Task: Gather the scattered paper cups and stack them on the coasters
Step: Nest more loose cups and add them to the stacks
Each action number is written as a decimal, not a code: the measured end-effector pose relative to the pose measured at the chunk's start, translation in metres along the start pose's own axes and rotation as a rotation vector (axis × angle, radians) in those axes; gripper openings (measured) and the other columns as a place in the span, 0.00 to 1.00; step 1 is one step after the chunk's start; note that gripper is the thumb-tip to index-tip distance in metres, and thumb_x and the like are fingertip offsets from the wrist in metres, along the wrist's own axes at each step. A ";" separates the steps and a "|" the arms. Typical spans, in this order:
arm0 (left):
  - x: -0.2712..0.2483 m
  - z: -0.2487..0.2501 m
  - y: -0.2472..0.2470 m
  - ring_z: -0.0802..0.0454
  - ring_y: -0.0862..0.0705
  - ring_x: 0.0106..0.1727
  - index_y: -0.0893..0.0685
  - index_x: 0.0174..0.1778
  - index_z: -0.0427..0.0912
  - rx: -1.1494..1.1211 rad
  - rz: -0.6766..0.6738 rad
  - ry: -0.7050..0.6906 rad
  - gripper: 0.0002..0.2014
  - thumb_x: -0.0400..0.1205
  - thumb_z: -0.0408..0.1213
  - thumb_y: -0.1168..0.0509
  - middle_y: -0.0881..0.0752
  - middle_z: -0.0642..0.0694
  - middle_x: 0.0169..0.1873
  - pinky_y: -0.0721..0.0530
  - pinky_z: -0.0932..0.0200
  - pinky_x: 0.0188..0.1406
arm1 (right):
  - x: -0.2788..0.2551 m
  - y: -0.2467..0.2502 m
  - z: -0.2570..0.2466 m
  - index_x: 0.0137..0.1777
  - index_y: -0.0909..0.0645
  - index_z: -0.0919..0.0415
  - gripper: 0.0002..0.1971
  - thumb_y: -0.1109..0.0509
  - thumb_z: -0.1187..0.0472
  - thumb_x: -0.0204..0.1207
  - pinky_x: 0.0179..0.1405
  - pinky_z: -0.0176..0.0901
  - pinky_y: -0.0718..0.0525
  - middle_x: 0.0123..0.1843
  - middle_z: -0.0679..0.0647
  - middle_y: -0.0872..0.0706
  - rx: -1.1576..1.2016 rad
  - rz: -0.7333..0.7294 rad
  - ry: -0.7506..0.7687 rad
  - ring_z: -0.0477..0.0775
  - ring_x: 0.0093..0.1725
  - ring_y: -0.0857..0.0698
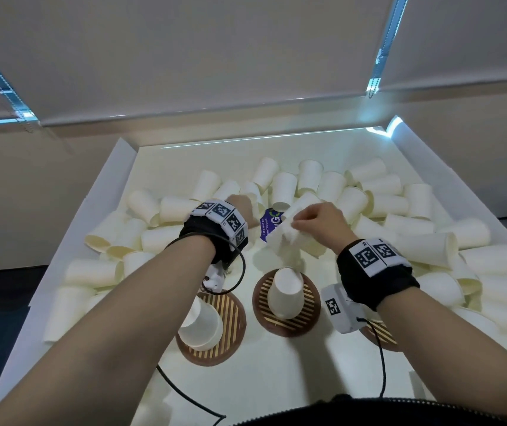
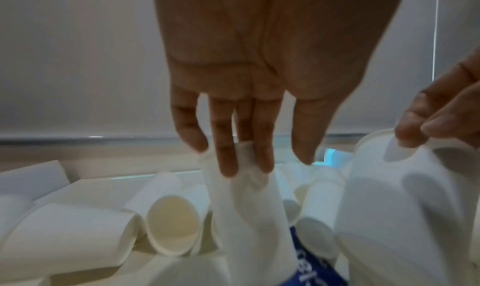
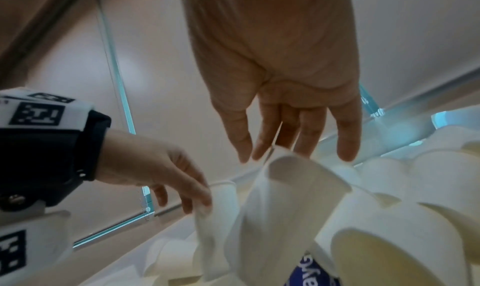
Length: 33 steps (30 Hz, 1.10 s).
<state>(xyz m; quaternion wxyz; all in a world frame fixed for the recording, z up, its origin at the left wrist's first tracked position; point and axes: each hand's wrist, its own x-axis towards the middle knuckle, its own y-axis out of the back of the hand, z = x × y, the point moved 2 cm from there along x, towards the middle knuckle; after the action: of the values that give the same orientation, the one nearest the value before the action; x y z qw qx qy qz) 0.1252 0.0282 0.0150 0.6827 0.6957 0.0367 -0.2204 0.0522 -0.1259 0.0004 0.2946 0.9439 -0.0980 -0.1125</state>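
Many white paper cups (image 1: pixel 399 207) lie scattered in a white tray (image 1: pixel 114 186). Three striped brown coasters sit near me: the left coaster (image 1: pixel 230 339) bears an upside-down cup stack (image 1: pixel 201 327), the middle coaster (image 1: pixel 306 315) an upside-down cup (image 1: pixel 286 293), and the right coaster (image 1: pixel 381 336) is mostly hidden under my wrist. My left hand (image 1: pixel 239 204) reaches into the pile and pinches the base end of a cup (image 2: pixel 249 218). My right hand (image 1: pixel 316 219) grips another cup (image 1: pixel 289 235) by its base, lifted above the tray floor behind the middle coaster.
A blue printed label (image 1: pixel 272 221) lies on the tray floor between my hands. Cups crowd the tray's left, far and right sides. The tray walls (image 1: pixel 430 161) rise on three sides. Black cables (image 1: pixel 382 364) trail from both wristbands.
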 end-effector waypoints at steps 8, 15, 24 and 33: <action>-0.045 -0.007 0.038 0.45 0.24 0.48 0.25 0.48 0.45 -0.559 0.387 0.073 0.25 0.65 0.55 0.24 0.28 0.46 0.45 0.20 0.53 0.51 | -0.010 0.030 -0.008 0.49 0.22 0.57 0.09 0.41 0.69 0.79 0.36 0.26 0.29 0.47 0.51 0.19 0.285 0.374 0.095 0.50 0.47 0.22; -0.064 0.001 0.017 0.51 0.24 0.41 0.30 0.49 0.43 -0.660 0.097 -0.066 0.25 0.66 0.40 0.22 0.25 0.49 0.42 0.25 0.58 0.37 | -0.016 0.033 -0.011 0.49 0.21 0.55 0.13 0.46 0.70 0.79 0.34 0.35 0.27 0.41 0.46 0.19 0.371 0.390 0.140 0.49 0.42 0.23; -0.076 -0.005 -0.003 0.59 0.31 0.28 0.16 0.39 0.43 -0.660 0.163 -0.165 0.07 0.70 0.31 0.26 0.30 0.53 0.26 0.33 0.67 0.28 | -0.023 0.030 -0.016 0.42 0.18 0.60 0.19 0.49 0.76 0.76 0.36 0.13 0.30 0.41 0.44 0.17 0.320 0.232 0.226 0.48 0.50 0.23; -0.081 -0.003 -0.001 0.53 0.25 0.41 0.11 0.42 0.38 -0.527 0.196 -0.200 0.09 0.71 0.40 0.23 0.28 0.54 0.30 0.33 0.67 0.30 | -0.031 0.031 -0.025 0.40 0.18 0.59 0.17 0.47 0.75 0.76 0.38 0.15 0.29 0.45 0.50 0.17 0.212 0.209 0.344 0.50 0.49 0.22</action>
<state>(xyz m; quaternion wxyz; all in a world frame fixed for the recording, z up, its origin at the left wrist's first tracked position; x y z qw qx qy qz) 0.0526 0.0513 0.0426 0.8579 0.4696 -0.0421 -0.2040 0.0255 -0.1300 0.0430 0.2164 0.9596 -0.1546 0.0922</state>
